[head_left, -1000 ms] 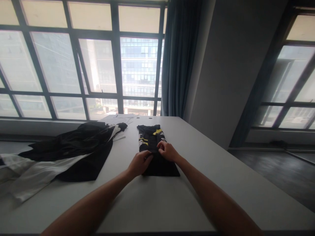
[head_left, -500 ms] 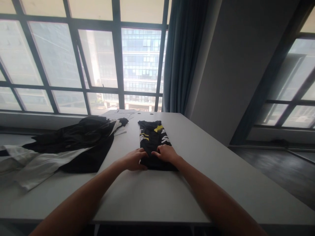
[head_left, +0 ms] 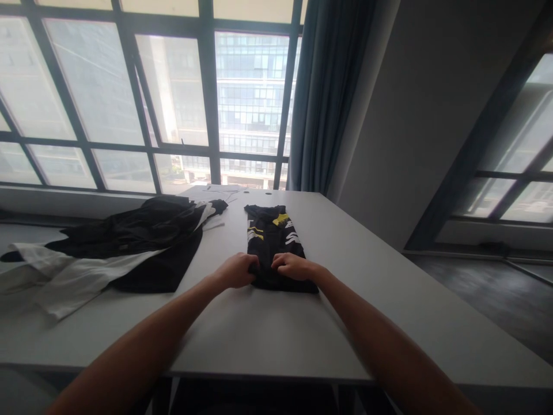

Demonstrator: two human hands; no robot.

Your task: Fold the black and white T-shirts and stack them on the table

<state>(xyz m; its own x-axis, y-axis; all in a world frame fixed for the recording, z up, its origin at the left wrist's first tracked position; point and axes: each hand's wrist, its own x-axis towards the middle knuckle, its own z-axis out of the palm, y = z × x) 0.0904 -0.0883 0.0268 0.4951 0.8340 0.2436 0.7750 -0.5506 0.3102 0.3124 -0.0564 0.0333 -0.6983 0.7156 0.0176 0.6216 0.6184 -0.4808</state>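
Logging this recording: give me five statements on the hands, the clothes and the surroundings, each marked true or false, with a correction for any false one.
1. The left hand and the right hand both touch the black garment. True.
2. The loose heap of clothes lies to the right of the black garment. False: it lies to the left.
3. The black garment bears yellow and white print. True.
4. The table has a bright red top. False: its top is white or pale grey.
5. A blue-grey curtain hangs beside the large window. True.
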